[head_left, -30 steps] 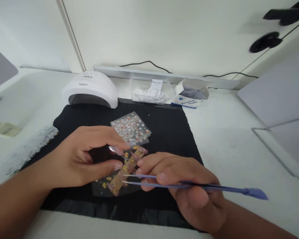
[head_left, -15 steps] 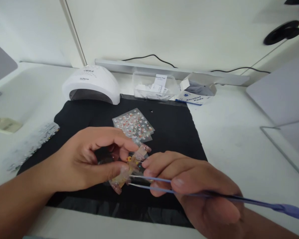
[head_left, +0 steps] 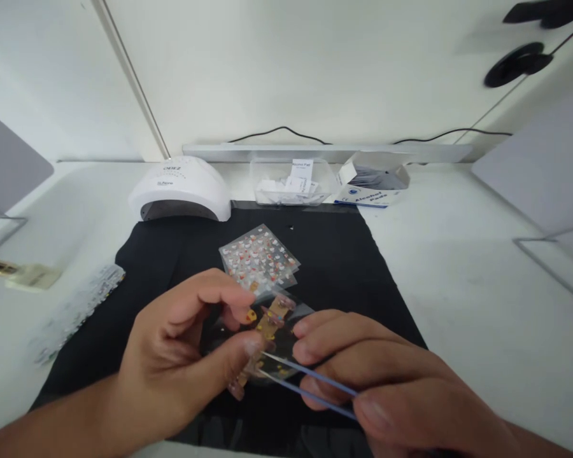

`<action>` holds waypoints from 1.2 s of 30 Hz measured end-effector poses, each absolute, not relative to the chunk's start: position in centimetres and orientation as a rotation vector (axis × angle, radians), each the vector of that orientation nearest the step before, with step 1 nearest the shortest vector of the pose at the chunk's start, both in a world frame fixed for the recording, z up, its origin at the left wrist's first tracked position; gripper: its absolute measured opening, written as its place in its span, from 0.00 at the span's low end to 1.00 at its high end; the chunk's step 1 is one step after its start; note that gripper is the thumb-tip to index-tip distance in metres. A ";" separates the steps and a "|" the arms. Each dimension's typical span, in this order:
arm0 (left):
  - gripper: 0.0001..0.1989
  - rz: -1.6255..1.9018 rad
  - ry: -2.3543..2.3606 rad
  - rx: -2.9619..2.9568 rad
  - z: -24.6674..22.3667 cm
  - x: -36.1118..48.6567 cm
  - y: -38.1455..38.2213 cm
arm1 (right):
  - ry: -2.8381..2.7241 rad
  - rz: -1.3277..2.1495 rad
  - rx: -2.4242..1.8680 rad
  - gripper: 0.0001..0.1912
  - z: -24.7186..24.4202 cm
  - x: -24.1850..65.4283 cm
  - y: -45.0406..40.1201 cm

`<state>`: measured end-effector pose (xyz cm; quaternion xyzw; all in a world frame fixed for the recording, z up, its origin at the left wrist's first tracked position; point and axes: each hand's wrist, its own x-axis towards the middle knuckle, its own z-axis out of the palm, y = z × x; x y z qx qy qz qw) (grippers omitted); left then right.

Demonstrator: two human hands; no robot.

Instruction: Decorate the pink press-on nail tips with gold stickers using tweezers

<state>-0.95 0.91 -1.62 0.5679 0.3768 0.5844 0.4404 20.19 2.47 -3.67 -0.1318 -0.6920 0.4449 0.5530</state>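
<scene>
My left hand (head_left: 191, 350) is closed, thumb and fingers pinching a clear sticker sheet (head_left: 298, 310) that carries small yellow figures. A tan strip with glossy pinkish pieces (head_left: 273, 320) shows through or beside the sheet; which lies in front I cannot tell. In my right hand (head_left: 391, 375) is a pair of blue tweezers (head_left: 315, 380). Its pale tips are slightly apart, close to my left thumb and the sheet's lower part. Whether they grip a sticker is too small to tell. Just beyond my hands, several other clear sticker sheets (head_left: 260, 254) lie stacked on the black mat (head_left: 348, 261).
A white nail lamp (head_left: 186, 184) stands at the back left. Beside it are a clear plastic box (head_left: 286, 191) of sachets and an open carton of alcohol pads (head_left: 372, 184). On the left lie a glittery silvery packet (head_left: 79, 312) and a cream-coloured object (head_left: 33, 277).
The view has tilted and shifted. The clear sheet now faces me more flatly over the tan strip. My right hand has moved a little down and right with the tweezers.
</scene>
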 end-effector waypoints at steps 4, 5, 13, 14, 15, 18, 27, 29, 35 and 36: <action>0.17 1.405 0.920 1.452 -1.7 -1.0 1.0 | -1.664 0.905 -0.318 0.23 -4.0 20.2 2.7; 0.16 1.392 0.914 1.472 -1.7 -1.0 1.1 | -1.664 0.898 -0.321 0.23 -4.0 20.3 2.7; 0.10 1.268 0.878 1.508 -1.7 -1.5 1.0 | -1.597 0.944 -0.361 0.21 -3.8 20.7 3.0; 0.10 1.263 0.884 1.506 -1.7 -1.5 1.0 | -1.584 0.961 -0.368 0.21 -3.8 20.8 3.0; 0.10 1.257 0.883 1.508 -1.7 -1.5 1.0 | -1.573 0.978 -0.373 0.20 -3.7 20.8 3.0; 0.10 1.247 0.871 1.529 -1.5 -1.6 1.1 | -1.542 0.996 -0.395 0.19 -3.6 20.6 3.0; 0.11 1.304 0.977 1.515 -1.2 -1.0 1.0 | -1.427 0.918 -0.435 0.20 -2.4 19.3 3.1; 0.11 1.326 1.004 1.466 -1.2 -0.8 0.9 | -1.444 0.924 -0.435 0.20 -2.5 19.4 3.1; 0.14 1.405 1.039 1.392 -1.5 -0.3 0.8 | -1.466 0.959 -0.430 0.21 -2.8 19.4 2.9; 0.14 1.415 1.037 1.386 -1.6 -0.3 0.8 | -1.461 0.959 -0.442 0.21 -2.8 19.3 2.8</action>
